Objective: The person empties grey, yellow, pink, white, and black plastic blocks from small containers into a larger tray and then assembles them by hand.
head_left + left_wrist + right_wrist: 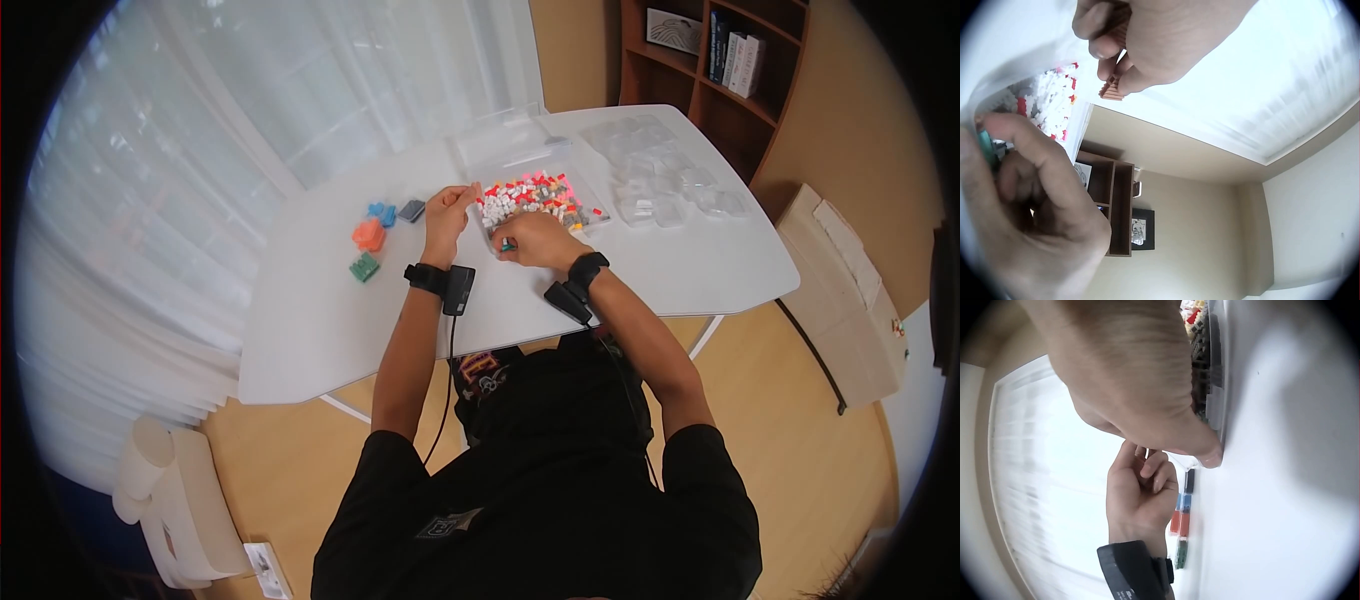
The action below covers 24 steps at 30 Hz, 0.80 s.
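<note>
My left hand (450, 218) is at the left edge of a clear plastic bin (600, 185) of mixed small building bricks (497, 207). In the left wrist view its thumb and fingers pinch an orange-brown ribbed brick (1112, 89). More of that colour shows behind the curled fingers. My right hand (540, 240) is at the bin's near side, fingers curled. Between its thumb and forefinger is a small teal brick (508, 244), partly covered by the fingers. The right wrist view shows its thumb beside the bin wall; the brick is hidden there.
Left of the bin, small groups of grey (412, 211), blue (382, 214), orange (369, 236) and green bricks (364, 266) stand on the white table (320, 330). Clear plastic containers (650, 190) cover the back right. Curtains (330, 90) hang behind the table.
</note>
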Each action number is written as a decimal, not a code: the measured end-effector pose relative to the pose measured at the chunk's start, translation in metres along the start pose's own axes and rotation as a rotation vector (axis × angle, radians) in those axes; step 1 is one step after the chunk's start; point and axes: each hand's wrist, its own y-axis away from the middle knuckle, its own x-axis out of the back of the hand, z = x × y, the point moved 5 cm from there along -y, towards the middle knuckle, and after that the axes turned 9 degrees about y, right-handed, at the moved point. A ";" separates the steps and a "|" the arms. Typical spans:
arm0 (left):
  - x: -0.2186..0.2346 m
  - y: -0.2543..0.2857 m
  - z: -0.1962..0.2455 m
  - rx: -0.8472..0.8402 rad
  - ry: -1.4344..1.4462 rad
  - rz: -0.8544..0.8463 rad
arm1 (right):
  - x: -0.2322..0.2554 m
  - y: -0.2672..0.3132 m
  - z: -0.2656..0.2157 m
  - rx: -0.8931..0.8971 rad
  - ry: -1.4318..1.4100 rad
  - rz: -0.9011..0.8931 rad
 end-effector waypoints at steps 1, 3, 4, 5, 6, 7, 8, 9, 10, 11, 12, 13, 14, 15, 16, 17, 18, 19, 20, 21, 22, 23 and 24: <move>-0.001 0.001 0.000 0.000 -0.001 -0.002 | -0.002 0.000 0.002 -0.002 0.000 0.002; -0.004 0.004 0.004 -0.016 0.039 0.017 | -0.003 -0.001 0.003 0.009 0.018 -0.006; -0.004 0.004 0.005 -0.015 0.039 0.016 | -0.004 0.000 0.004 0.008 0.018 -0.005; -0.004 0.004 0.004 -0.010 0.034 0.017 | -0.002 0.000 0.004 0.001 0.026 0.016; -0.004 0.004 0.004 -0.006 0.030 0.019 | -0.001 0.000 0.004 -0.007 0.033 0.037; -0.003 0.004 0.004 -0.006 0.030 0.018 | 0.000 0.001 0.003 -0.007 0.034 0.038; -0.003 0.004 0.003 -0.003 0.031 0.019 | 0.001 0.001 0.003 -0.039 0.025 0.014; -0.003 0.003 0.003 0.000 0.032 0.019 | 0.002 0.001 0.003 -0.071 0.016 -0.010; -0.003 0.003 0.003 -0.001 0.032 0.019 | 0.002 0.001 0.003 -0.071 0.016 -0.010; -0.003 0.003 0.003 0.000 0.037 0.016 | 0.001 0.001 0.003 -0.058 0.007 -0.011; -0.002 0.002 0.002 0.002 0.041 0.014 | 0.001 0.001 0.003 -0.046 -0.003 -0.012; -0.002 0.002 0.002 0.001 0.042 0.014 | 0.000 0.001 0.003 -0.045 -0.003 -0.012; -0.002 0.002 0.002 -0.002 0.042 0.012 | 0.000 0.001 0.003 -0.040 0.007 -0.012; -0.002 0.002 0.002 -0.004 0.042 0.011 | 0.000 0.001 0.003 -0.035 0.017 -0.013; -0.001 0.002 0.001 -0.004 0.043 0.012 | 0.000 0.001 0.003 -0.034 0.017 -0.014; -0.002 0.003 0.002 -0.007 0.047 0.009 | 0.000 0.001 0.003 -0.034 0.006 -0.003; -0.003 0.003 0.003 -0.010 0.052 0.005 | 0.001 0.001 0.003 -0.033 -0.005 0.009; -0.003 0.004 0.004 -0.010 0.052 0.007 | 0.001 0.001 0.002 -0.032 -0.005 0.009; -0.003 0.004 0.004 -0.006 0.051 0.012 | 0.001 0.001 0.003 -0.038 -0.012 -0.002; -0.002 0.004 0.004 -0.001 0.051 0.017 | 0.001 0.001 0.003 -0.045 -0.019 -0.012; -0.002 0.004 0.003 -0.001 0.050 0.017 | 0.001 0.001 0.003 -0.045 -0.020 -0.012; -0.002 0.004 0.002 0.003 0.054 0.017 | 0.001 0.001 0.004 -0.042 -0.030 -0.021; -0.001 0.003 0.002 0.006 0.058 0.016 | 0.000 0.001 0.004 -0.040 -0.040 -0.030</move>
